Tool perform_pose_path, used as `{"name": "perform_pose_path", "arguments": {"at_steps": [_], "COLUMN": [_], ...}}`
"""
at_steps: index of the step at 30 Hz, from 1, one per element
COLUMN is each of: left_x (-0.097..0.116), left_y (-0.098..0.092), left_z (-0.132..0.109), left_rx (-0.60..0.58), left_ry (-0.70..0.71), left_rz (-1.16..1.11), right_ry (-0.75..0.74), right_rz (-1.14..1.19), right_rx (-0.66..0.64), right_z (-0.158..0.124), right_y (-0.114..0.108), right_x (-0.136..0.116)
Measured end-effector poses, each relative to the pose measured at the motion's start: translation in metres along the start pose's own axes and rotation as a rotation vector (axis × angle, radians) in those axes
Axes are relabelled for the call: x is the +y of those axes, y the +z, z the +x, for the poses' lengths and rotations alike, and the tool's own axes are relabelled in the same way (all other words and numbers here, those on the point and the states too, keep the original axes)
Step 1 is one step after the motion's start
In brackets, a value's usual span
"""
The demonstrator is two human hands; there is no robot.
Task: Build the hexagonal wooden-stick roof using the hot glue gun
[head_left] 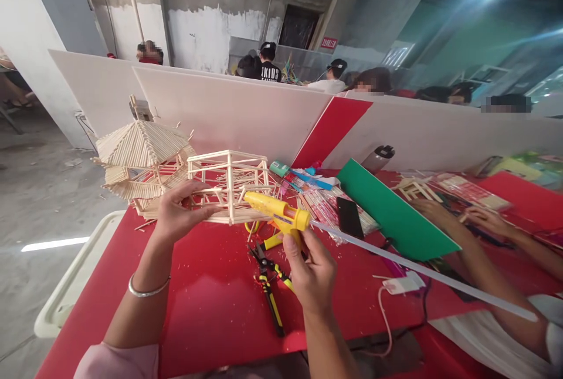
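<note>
My left hand [182, 209] is closed on the left side of a wooden stick frame [230, 182], its thumb and fingers pinching a stick. In my right hand [310, 270] is a yellow hot glue gun [279, 212] with a long white glue stick [417, 267] running out of its back. The gun's nozzle points left, close to the frame's front upright; whether it touches cannot be made out. Behind my left hand stands a pavilion model [141, 150] of wooden sticks with a sloped roof. Black and yellow pliers [268, 291] lie open on the table below the frame.
The red table [211, 308] also bears packs of sticks [319, 209], a black phone [350, 217], a green board [391, 215] and a white power strip [402, 283] with a cable. White partitions [229, 109] stand behind. At right, another person's hands [488, 220] work with sticks.
</note>
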State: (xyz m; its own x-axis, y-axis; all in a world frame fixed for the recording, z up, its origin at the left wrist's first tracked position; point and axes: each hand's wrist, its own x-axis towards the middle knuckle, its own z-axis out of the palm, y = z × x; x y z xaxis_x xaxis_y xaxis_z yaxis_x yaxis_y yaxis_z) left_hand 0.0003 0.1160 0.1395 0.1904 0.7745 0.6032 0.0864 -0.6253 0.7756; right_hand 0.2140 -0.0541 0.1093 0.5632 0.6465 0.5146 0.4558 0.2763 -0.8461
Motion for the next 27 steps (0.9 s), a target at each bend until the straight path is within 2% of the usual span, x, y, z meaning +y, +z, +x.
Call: {"name": "perform_pose_path", "arguments": {"at_steps": [6, 14, 19, 24, 27], "left_x": [0.001, 0.007, 0.005, 0.009, 0.009], "left_y": [-0.001, 0.001, 0.0, 0.003, 0.005], "left_z": [0.0, -0.001, -0.001, -0.001, -0.001], "left_rx": [0.039, 0.046, 0.067, 0.051, 0.044], "left_ry": [0.003, 0.064, 0.063, 0.068, 0.05], "left_rz": [0.033, 0.16, 0.16, 0.083, 0.058], "right_ry": [0.074, -0.011, 0.103, 0.246, 0.278], "right_rz": [0.015, -0.05, 0.029, 0.145, 0.242], "right_rx": [0.075, 0.071, 0.044, 0.017, -0.014], "right_z": [0.003, -0.002, -0.003, 0.003, 0.006], "right_y": [-0.001, 0.002, 0.0, 0.015, 0.019], "right_x": [-0.003, -0.001, 0.004, 0.006, 0.003]}}
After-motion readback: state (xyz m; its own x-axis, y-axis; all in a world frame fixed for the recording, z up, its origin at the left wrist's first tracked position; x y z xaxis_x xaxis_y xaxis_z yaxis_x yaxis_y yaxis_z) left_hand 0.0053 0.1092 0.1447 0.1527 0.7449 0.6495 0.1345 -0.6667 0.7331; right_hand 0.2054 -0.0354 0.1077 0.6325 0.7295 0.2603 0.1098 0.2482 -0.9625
